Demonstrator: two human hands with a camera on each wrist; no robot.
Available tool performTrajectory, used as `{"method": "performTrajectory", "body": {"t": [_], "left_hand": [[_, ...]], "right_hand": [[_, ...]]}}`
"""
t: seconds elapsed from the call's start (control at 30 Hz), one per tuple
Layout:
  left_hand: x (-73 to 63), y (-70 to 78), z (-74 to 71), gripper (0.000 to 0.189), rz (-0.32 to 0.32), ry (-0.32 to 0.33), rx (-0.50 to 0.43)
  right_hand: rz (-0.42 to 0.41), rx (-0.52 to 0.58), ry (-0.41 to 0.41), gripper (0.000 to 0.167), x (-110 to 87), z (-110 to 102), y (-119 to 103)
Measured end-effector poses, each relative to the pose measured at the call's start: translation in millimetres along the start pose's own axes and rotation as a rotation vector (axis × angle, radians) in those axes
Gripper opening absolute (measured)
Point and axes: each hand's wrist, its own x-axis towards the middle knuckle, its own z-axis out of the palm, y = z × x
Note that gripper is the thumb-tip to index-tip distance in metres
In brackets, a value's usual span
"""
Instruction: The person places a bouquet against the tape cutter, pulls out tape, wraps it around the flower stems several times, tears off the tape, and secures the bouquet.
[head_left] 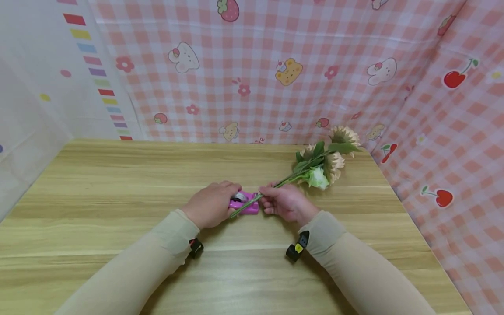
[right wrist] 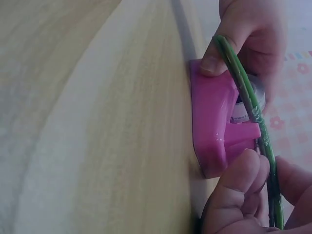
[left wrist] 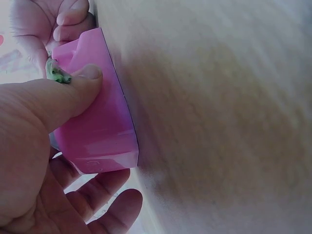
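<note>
A pink tape dispenser [head_left: 249,210] stands on the table in the middle of the head view. My left hand [head_left: 210,205] grips its left end, thumb on the near side and fingers round the back, as the left wrist view shows. A roll of clear tape [right wrist: 258,90] sits inside it. Green flower stems [right wrist: 242,83] lie slantwise across the dispenser's top, with shiny clear film round them near its cutting edge. My right hand [head_left: 289,203] pinches the stems between thumb and curled fingers, just right of the dispenser. Cream blossoms [head_left: 335,166] and a whitish-green flower [head_left: 318,178] top the stems.
The wooden table [head_left: 118,192] reaches back to a pink checked cloth [head_left: 252,65], with another cloth side [head_left: 445,144] on the right. At the left hangs a white cloth [head_left: 35,96]. Black straps [head_left: 298,247] are worn at both wrists.
</note>
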Motion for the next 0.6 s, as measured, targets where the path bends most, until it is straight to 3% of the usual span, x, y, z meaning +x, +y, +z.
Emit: {"method": "performTrajectory", "body": {"t": [0.4, 0.6], "left_hand": [[-0.6, 0.5, -0.2, 0.057, -0.008, 0.0, -0.005], [-0.7, 1.0, -0.1, 0.058, -0.011, 0.001, -0.006]], "right_hand": [[-0.03, 0.059, 0.011, 0.025, -0.2, 3.3, 1.5], [-0.039, 0.072, -0.002, 0.022, -4.4, 3.8, -2.1]]}}
